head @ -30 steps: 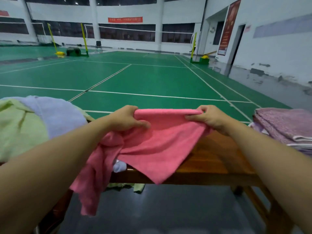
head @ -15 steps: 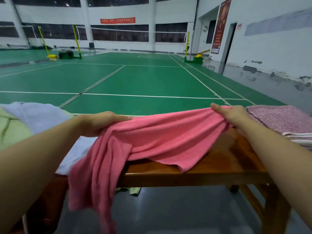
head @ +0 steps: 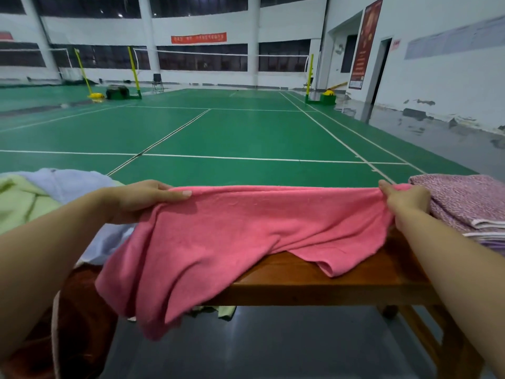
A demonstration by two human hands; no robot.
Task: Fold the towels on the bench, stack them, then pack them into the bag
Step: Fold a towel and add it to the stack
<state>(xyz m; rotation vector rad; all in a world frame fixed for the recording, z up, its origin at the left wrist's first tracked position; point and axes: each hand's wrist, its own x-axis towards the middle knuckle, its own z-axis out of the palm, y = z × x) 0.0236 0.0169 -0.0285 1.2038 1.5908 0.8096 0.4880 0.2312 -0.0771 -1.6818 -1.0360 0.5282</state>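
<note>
The pink towel point(head: 218, 242) hangs stretched between my hands over the wooden table point(head: 341, 280), its left part drooping past the front edge. My left hand point(head: 142, 199) and right hand point(head: 404, 199) each grip a top corner, well apart, between the unfolded towels point(head: 41, 192) and the folded stack point(head: 464, 203).

A single head-worn wide-angle view looks forward and slightly down from close above the near edge of the wooden worktop point(head: 341, 272). Both forearms reach in from the bottom corners. Beyond the worktop, the view faces across a green badminton court point(head: 246, 132) toward the far wall.
</note>
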